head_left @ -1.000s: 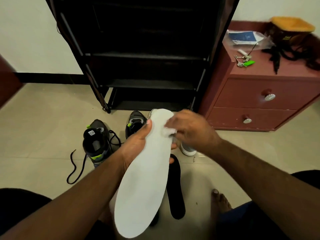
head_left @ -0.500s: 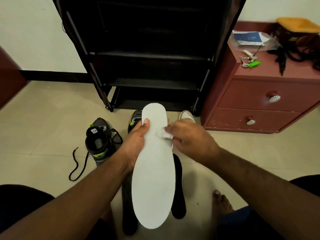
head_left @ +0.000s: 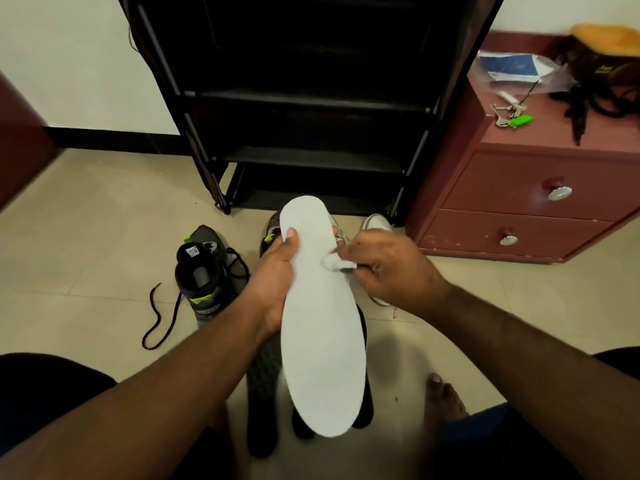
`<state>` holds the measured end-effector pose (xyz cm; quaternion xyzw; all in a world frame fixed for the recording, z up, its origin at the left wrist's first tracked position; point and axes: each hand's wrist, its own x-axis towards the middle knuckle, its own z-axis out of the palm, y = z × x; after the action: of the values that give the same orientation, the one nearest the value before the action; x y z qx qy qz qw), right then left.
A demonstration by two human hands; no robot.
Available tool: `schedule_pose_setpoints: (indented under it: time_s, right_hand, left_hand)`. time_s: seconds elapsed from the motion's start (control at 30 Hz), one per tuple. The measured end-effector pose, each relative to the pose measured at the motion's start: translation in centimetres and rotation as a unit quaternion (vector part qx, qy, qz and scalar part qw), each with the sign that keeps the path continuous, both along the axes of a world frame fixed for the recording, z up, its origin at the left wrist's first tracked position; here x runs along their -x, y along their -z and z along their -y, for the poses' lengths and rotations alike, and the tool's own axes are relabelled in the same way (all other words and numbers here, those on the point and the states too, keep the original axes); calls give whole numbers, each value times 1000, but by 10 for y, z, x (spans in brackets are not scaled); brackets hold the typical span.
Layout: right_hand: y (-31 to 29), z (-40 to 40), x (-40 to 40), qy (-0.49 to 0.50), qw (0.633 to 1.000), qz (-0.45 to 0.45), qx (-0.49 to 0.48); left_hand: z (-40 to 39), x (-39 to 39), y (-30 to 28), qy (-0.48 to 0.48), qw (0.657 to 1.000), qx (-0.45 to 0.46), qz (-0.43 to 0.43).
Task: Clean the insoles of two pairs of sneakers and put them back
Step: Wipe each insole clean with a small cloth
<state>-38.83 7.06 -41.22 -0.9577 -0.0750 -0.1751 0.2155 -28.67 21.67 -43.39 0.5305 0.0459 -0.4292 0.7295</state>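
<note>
Mid-wipe: left hand (head_left: 273, 278) gripped the white insole (head_left: 320, 327) by its edge, thumb on top, held above the floor (head_left: 86, 258). Right hand (head_left: 384, 268) fingers pinched a wipe (head_left: 334, 261) against it. Best bet was long strokes toe to heel, left hand bracing. Black insoles (head_left: 263, 386) lay beneath; open floor left of the sneaker (head_left: 202, 271), cabinet (head_left: 519, 202) close on the right.

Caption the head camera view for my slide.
Left hand holds a white insole while right hand wipes it.
</note>
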Motion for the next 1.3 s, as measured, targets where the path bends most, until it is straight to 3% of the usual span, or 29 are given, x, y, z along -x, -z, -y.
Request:
schedule_pose_setpoints:
  time_s: [0.07, 0.17, 0.27, 0.4, 0.43, 0.57, 0.63, 0.8, 0.87, 1.0, 1.07, 1.23, 1.3]
  right_hand:
    - [-1, 0, -1, -3, 1000, 4, -1]
    - [-4, -15, 10, -81, 995, -64, -11]
    - [-4, -28, 15, -142, 986, -83, 37]
    - [-4, -15, -3, -3, 999, -17, 33]
    - [-5, -16, -4, -7, 999, -11, 34]
    - [-11, -49, 14, -171, 983, -22, 69]
    - [-10, -55, 17, -200, 974, -38, 100]
    - [-4, -20, -3, -28, 995, 1, 96]
    - [-5, -24, 1, -32, 996, 16, 86]
    - [-3, -59, 25, -180, 979, 16, 96]
    - [4, -58, 28, -207, 970, 6, 130]
    - [3, -19, 2, -23, 995, 11, 98]
    - [2, -26, 6, -49, 993, 13, 106]
  left_hand:
    - [2, 1, -2, -15, 1000, 6, -9]
    - [-5, -16, -8, -50, 997, 52, -41]
    - [-9, -13, -11, -52, 989, 83, -108]
    - [0, 12, -5, 18, 988, 68, -139]
    - [1, 11, -5, 17, 989, 70, -133]
    - [-5, -11, -11, -45, 985, 102, -130]
    - [-8, -12, -10, -47, 986, 99, -129]
    - [3, 17, -1, 11, 993, 8, -115]
    - [4, 16, -2, -2, 994, 7, -105]
    - [-4, -15, -6, -67, 987, 62, -130]
    - [-7, -19, -7, -80, 987, 56, -127]
    - [1, 1, -8, -48, 988, 34, -143]
    - [1, 0, -10, -67, 986, 41, -147]
